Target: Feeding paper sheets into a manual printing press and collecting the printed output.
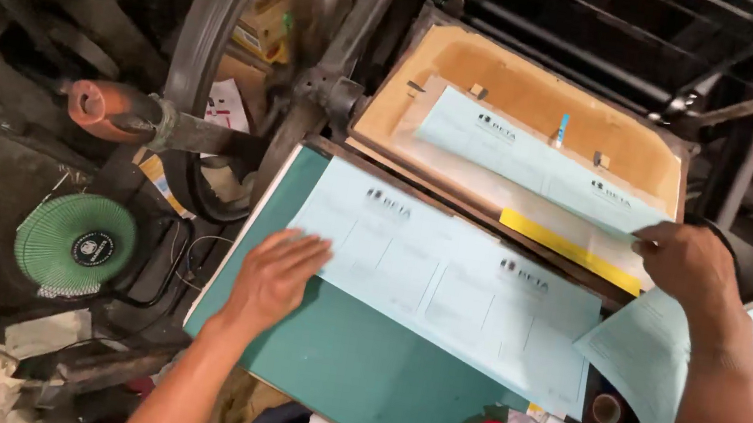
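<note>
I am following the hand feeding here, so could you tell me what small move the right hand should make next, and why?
Probably draw the pale blue sheet off the tan platen: the right hand already pinches its lower right corner, while the left hand lies flat on the stack of blue sheets on the green board.

Pale blue sheets (455,288), green board (353,367), yellow strip (570,250).
</note>
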